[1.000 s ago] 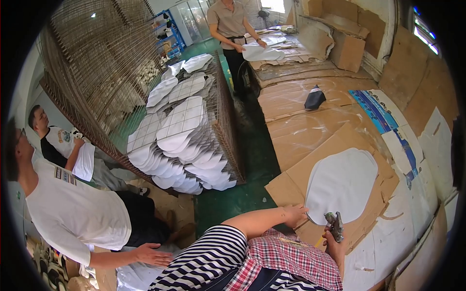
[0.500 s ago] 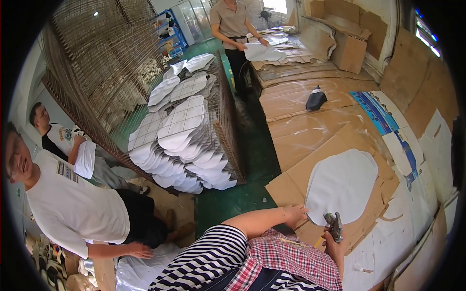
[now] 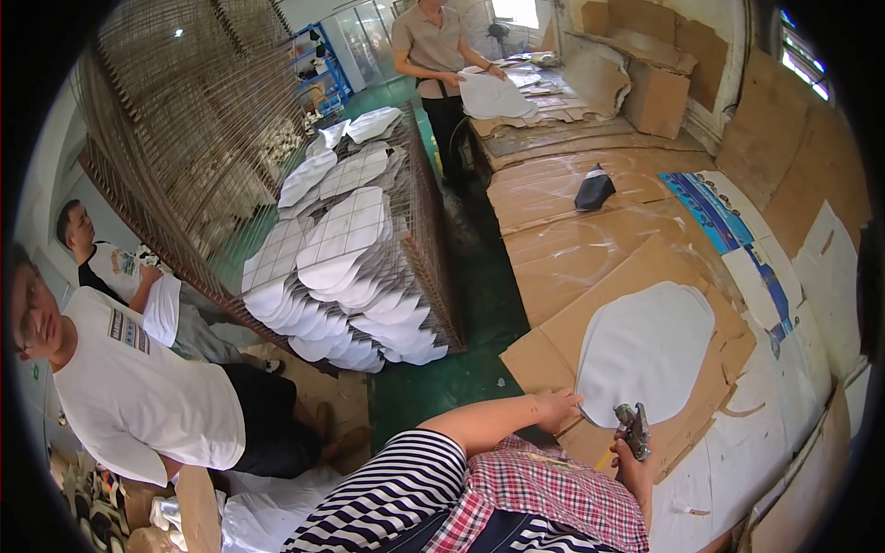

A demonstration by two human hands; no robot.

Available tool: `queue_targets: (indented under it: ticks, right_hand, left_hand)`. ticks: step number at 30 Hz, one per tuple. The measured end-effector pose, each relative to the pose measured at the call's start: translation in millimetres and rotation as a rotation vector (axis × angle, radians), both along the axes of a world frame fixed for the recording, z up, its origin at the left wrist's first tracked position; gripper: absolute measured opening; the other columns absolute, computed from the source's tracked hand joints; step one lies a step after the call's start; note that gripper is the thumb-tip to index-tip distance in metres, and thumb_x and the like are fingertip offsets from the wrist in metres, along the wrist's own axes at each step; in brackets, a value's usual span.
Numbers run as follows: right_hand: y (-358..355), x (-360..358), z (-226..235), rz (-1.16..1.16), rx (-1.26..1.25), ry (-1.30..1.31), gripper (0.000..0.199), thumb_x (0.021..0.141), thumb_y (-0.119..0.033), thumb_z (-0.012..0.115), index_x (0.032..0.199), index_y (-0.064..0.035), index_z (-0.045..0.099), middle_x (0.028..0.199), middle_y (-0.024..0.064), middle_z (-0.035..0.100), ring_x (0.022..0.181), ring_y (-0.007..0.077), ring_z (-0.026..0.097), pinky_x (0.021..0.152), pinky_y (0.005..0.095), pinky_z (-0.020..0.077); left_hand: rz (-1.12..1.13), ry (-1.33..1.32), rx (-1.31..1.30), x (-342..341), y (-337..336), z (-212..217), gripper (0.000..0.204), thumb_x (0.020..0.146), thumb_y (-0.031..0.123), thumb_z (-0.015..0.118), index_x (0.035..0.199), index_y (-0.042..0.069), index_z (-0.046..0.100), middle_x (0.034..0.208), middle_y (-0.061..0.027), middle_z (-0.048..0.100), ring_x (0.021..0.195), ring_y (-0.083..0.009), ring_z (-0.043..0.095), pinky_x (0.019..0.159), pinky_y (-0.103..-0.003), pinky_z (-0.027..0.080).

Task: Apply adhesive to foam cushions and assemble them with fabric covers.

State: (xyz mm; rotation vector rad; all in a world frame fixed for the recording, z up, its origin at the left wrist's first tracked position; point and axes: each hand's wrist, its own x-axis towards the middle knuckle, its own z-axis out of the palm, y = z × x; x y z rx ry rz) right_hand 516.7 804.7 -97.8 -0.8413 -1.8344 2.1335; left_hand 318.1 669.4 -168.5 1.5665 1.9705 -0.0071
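My right hand (image 3: pixel 632 468) is wrapped round a metal spray gun (image 3: pixel 631 429) with a yellow hose below it. The gun is above the near edge of a white rounded sheet (image 3: pixel 648 355). At that sheet's near left edge, my left hand (image 3: pixel 558 410) is closed with its fingertips on the rim. A second layer shows slightly along the sheet's right side. Beneath lies a brown cardboard piece (image 3: pixel 544 361) on the worktable.
A wire rack (image 3: pixel 429 276) loaded with white sheets (image 3: pixel 341 241) stands left of the table. A dark pointed object (image 3: pixel 595 187) sits farther up the cardboard. One person (image 3: pixel 431 46) handles a white sheet at the far end; two people (image 3: pixel 152 369) are at the left.
The nearer person at the left has drawn back the outstretched hand and turned the head. The far person's sheet has tilted slightly. My hands keep nearly the same places.
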Motion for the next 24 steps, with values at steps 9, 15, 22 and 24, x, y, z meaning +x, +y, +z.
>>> queue_targets:
  ticks: [9, 15, 22, 24]
  right_hand:
    - [1.7, 4.4, -4.2, -0.022, 0.003, -0.008, 0.047, 0.083, -0.002, 0.06, 0.128, -0.004, 0.043, 0.093, 0.006, 0.06, 0.072, 0.0112, 0.057, 0.052, 0.0217, 0.047]
    - [1.4, 4.8, -0.7, -0.007, 0.01, -0.006, 0.045, 0.083, -0.003, 0.06, 0.125, -0.0048, 0.045, 0.093, 0.0052, 0.06, 0.074, 0.0113, 0.058, 0.052, 0.0217, 0.0471]
    - [-1.8, 4.3, 3.6, -0.024, 0.042, 0.02, 0.026, 0.085, -0.007, 0.06, 0.11, -0.003, 0.054, 0.092, 0.0053, 0.06, 0.074, 0.0131, 0.06, 0.052, 0.0234, 0.0484]
    - [-2.0, 4.5, 3.9, -0.026, 0.038, 0.022, 0.026, 0.085, -0.007, 0.06, 0.11, -0.0032, 0.054, 0.092, 0.0051, 0.06, 0.074, 0.013, 0.06, 0.052, 0.0234, 0.0484]
  left_hand:
    - [-0.015, -0.02, -0.026, -0.5, -0.5, 2.9, 0.046, 0.076, 0.017, 0.057, 0.122, 0.013, 0.048, 0.143, -0.0085, 0.025, 0.132, -0.0302, 0.025, 0.097, -0.049, 0.04]
    - [-0.011, -0.012, -0.02, 0.4, -1.3, 2.9, 0.05, 0.075, 0.016, 0.057, 0.125, 0.013, 0.047, 0.144, -0.0087, 0.025, 0.132, -0.0298, 0.025, 0.098, -0.048, 0.039]
    - [-0.017, 0.001, -0.037, 0.9, -0.6, 4.5, 0.053, 0.075, 0.016, 0.057, 0.127, 0.013, 0.045, 0.143, -0.0085, 0.026, 0.132, -0.0291, 0.024, 0.099, -0.046, 0.038]
    - [-0.02, 0.004, -0.033, 0.9, -0.5, 4.5, 0.053, 0.075, 0.016, 0.057, 0.126, 0.013, 0.045, 0.143, -0.0083, 0.026, 0.132, -0.0292, 0.024, 0.099, -0.047, 0.038]
